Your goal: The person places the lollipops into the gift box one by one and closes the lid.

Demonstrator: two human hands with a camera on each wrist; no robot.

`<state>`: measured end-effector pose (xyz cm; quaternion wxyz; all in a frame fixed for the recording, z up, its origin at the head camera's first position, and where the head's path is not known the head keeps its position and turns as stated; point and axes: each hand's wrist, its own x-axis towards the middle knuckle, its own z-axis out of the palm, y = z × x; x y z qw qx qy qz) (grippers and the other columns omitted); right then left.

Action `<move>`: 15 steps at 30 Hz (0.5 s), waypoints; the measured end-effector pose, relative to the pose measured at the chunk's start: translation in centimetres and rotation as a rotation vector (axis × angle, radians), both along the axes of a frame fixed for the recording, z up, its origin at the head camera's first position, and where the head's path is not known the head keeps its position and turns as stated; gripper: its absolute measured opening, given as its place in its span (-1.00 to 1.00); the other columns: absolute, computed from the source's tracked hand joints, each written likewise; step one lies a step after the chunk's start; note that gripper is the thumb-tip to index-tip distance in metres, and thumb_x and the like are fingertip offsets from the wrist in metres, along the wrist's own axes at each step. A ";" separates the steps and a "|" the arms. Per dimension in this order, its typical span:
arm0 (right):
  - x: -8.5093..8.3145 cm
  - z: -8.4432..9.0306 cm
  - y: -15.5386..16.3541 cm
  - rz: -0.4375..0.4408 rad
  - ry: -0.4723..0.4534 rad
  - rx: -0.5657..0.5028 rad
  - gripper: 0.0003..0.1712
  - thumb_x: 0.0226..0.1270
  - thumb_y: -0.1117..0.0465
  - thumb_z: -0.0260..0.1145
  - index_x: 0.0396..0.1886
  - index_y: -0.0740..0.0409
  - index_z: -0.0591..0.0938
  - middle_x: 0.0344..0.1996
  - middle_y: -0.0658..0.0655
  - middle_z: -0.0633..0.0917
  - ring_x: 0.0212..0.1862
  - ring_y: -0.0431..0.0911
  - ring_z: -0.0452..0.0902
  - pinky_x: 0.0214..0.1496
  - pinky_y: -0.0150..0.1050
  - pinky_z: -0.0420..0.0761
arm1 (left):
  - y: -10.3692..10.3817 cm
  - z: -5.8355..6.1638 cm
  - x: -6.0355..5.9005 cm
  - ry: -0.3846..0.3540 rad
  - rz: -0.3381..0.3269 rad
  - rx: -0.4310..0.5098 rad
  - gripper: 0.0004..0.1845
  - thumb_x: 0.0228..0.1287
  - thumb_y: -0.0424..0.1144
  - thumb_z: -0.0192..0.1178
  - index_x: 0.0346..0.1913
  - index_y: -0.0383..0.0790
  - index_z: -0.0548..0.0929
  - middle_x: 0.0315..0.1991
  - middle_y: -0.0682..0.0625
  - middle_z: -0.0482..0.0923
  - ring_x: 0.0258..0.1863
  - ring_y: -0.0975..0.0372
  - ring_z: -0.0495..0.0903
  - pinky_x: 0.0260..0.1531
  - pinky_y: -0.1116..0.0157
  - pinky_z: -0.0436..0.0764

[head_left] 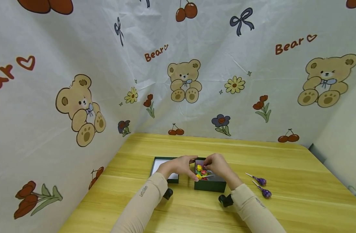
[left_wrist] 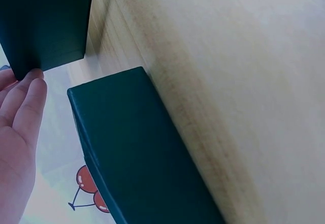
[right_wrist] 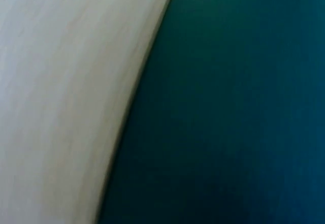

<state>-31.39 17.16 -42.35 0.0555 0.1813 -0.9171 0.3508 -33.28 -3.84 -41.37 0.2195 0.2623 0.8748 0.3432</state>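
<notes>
Both hands over dark green box (head_left: 210,185) of wrapped sweets (head_left: 202,172): left hand (head_left: 181,166) curled gripping its left wall, right hand (head_left: 219,166) curled inside, hold unclear. "Bear" (head_left: 156,53) printed on backdrop.

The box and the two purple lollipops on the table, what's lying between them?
Nothing: in the head view, only bare table separates the box from the purple lollipops.

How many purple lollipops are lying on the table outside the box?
2: one purple lollipop right of the dark green box, another just nearer the person. More may hide inside the box.
</notes>
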 end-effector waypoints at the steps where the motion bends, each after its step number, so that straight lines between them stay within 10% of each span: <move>1: 0.0 0.0 -0.1 -0.002 0.006 0.008 -0.87 0.13 0.56 0.38 -0.38 0.36 0.79 -0.44 0.19 0.79 -0.38 -0.09 0.69 -0.32 -0.19 0.71 | 0.0 0.0 0.0 -0.001 0.002 0.002 0.12 0.04 -0.03 0.56 0.60 -0.06 0.10 0.57 -0.06 0.17 0.54 0.06 0.21 0.44 0.03 0.35; 15: 0.4 0.4 -0.1 -0.042 -0.034 -0.021 -0.89 0.17 0.52 0.39 -0.33 0.35 0.79 -0.38 0.20 0.80 -0.33 -0.06 0.71 -0.26 -0.14 0.72 | 0.0 -0.1 0.1 -0.026 -0.002 0.030 0.12 0.04 -0.07 0.57 0.60 -0.06 0.10 0.58 -0.05 0.14 0.55 0.06 0.19 0.42 0.03 0.37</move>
